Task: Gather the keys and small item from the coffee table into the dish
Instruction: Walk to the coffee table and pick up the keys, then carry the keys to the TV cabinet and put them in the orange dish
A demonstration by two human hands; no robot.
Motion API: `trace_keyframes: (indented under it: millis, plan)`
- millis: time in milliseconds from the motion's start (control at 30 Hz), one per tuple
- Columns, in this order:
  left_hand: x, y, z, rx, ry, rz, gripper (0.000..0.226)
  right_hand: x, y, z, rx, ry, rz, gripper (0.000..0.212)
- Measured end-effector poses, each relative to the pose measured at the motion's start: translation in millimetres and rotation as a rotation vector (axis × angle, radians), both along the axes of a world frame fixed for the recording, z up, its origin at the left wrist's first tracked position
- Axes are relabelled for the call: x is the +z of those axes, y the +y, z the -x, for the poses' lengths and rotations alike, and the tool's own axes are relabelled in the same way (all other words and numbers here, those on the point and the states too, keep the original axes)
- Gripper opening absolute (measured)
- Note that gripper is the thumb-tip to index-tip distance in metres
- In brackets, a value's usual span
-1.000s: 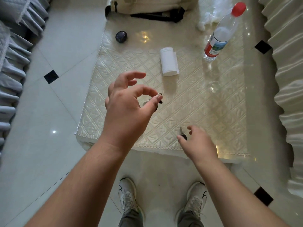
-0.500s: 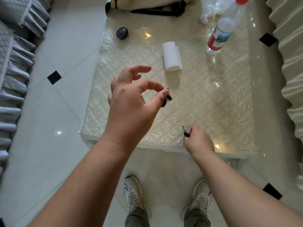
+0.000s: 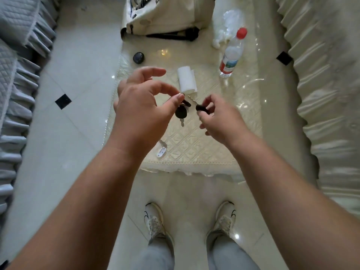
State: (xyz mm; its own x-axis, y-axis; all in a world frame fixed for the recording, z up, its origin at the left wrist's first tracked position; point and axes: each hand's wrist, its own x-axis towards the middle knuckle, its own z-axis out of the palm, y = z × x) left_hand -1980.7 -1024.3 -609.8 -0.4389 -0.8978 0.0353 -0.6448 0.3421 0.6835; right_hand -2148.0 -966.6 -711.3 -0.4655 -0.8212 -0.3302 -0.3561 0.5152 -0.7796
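My left hand pinches the ring of a bunch of black-headed keys, which hangs above the quilted cream coffee table. Just to its right, my right hand grips a single black-headed key with its blade pointing up and left. The two hands are close together over the middle of the table. A small white tag on a short metal piece lies on the table near its front edge. A dark round item sits at the far left of the table. No dish is visible.
A white roll lies behind the hands. A water bottle with a red cap stands at the far right, crumpled plastic behind it. A cream bag lies at the table's far end. Sofas with ruffled covers flank both sides.
My right hand has lifted its key from the table's front edge up beside the left hand. The left hand has risen slightly with the key bunch dangling. A white tag is now uncovered.
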Motion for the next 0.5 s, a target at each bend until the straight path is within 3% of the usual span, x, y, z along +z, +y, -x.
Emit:
trace_keyframes:
  millis: [367, 500]
  plan:
    - [256, 17, 12, -0.119, 0.161, 0.305, 0.007, 307, 16, 37, 0.038, 0.198, 0.321, 0.026]
    - [351, 32, 11, -0.153, 0.113, 0.383, 0.009, 414, 33, 36, 0.070, 0.411, 0.427, 0.036]
